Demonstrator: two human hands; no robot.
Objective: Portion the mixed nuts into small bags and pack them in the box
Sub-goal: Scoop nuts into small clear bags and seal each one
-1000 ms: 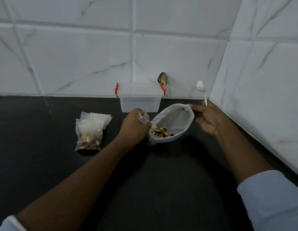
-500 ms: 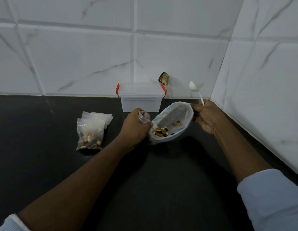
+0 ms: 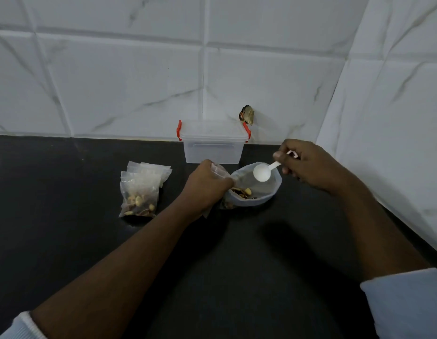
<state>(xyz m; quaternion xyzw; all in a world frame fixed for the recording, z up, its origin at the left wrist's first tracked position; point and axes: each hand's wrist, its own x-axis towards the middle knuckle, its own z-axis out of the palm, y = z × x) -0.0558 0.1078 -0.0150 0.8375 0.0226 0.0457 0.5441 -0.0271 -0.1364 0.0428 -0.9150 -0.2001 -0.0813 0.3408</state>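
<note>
A large clear bag of mixed nuts (image 3: 266, 192) lies open on the black counter, its mouth rolled wide. My left hand (image 3: 207, 184) grips a small clear bag (image 3: 218, 170) at the big bag's left rim. My right hand (image 3: 310, 165) pinches the handle of a white plastic spoon (image 3: 261, 172), whose bowl hangs over the open bag. A small filled bag of nuts (image 3: 139, 199) lies to the left on a stack of small clear bags (image 3: 151, 171). The clear box with red clips (image 3: 213, 143) stands shut against the back wall.
The black counter (image 3: 237, 265) meets white tiled walls at the back and on the right, forming a corner. A small dark crumpled object (image 3: 247, 115) sits behind the box against the wall.
My right hand let go of the big bag's right rim and swung the spoon down, from pointing up to bowl over the bag's mouth. My left hand stayed put.
</note>
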